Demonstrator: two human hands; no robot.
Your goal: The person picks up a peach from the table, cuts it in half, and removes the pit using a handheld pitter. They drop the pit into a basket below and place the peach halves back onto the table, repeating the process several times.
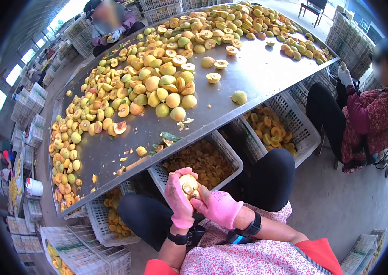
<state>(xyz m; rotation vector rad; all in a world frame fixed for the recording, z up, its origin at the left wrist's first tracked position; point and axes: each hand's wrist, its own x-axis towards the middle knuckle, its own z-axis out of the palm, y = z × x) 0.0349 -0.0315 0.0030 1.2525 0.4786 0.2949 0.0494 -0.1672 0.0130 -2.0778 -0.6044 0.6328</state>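
Note:
My left hand [179, 197], in a pink glove, is closed around a cut fruit half [188, 185] whose inner face and pit area show. Pressed against the fruit's lower right side is my right hand [219, 207], also pink-gloved, its fingers bent together; whatever it grips is too small to make out. Both hands are above my lap, in front of a white crate of fruit pieces [198, 165]. Beyond them, a metal table [157, 133] bears a large heap of yellow-green fruit [152, 82], many pieces halved.
Crates of fruit stand under the table edge, one at right [301, 123] and one at left [97, 220]. A co-worker [368, 114] sits at right, another [111, 27] at the far left corner. Stacked crates [83, 252] stand at lower left, near a white bucket [34, 187].

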